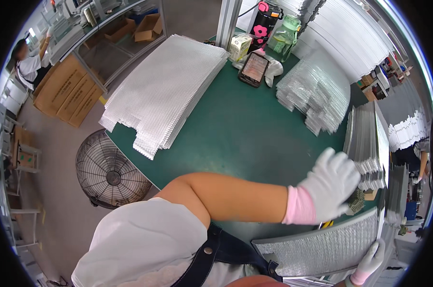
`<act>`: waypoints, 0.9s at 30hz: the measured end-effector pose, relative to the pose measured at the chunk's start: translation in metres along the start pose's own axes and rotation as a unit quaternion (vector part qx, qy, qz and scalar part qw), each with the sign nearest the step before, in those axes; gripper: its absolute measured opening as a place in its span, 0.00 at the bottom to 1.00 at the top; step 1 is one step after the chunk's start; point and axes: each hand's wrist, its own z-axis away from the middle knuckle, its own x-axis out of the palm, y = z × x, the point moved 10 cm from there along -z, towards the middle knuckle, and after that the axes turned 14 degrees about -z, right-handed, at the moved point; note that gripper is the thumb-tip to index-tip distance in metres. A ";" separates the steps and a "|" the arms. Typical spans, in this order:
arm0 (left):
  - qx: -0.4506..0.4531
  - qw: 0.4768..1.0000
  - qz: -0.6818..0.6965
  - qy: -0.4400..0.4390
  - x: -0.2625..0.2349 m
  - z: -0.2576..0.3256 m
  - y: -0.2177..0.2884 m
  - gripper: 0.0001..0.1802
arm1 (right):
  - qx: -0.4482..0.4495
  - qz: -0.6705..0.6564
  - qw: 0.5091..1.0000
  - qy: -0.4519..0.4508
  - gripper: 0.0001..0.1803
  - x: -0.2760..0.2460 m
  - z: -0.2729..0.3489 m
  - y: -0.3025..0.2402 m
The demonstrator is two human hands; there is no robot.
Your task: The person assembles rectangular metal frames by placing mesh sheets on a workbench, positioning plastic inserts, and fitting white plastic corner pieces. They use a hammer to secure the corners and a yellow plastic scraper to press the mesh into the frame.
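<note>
Silver panel (317,244) is seen at near right of tabletop (226,138), long axis approx. left-to-right, on near side of L hand (329,185), which is opened w/ fingers spread; R hand (370,259) is nearer, at its right end, grip can't be told.

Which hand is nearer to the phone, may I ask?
Left. The left hand is below and right of the phone in view; the right hand is farther, at the panel.

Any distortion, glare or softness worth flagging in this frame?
Head view: the silver panel looks bowed, likely by the fisheye, and corners are black; head view: white sheets at upper right look nearly washed out; head view: the distant co-worker at left is small and soft.
</note>
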 end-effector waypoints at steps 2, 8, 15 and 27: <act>0.057 0.996 0.039 0.065 -0.024 -0.001 0.034 0.35 | -0.064 -0.001 0.998 0.006 0.18 -0.002 -0.005 -0.017; 0.211 0.960 -0.081 0.163 -0.083 -0.016 0.112 0.22 | -0.188 -0.012 0.982 0.027 0.14 -0.003 -0.008 -0.121; 0.224 0.922 -0.315 -0.034 -0.092 -0.024 0.119 0.15 | -0.225 -0.096 0.970 0.002 0.11 0.013 0.005 -0.194; 0.220 0.877 -0.106 -0.414 -0.014 0.013 0.093 0.13 | -0.169 -0.118 0.975 -0.087 0.19 0.065 0.033 -0.149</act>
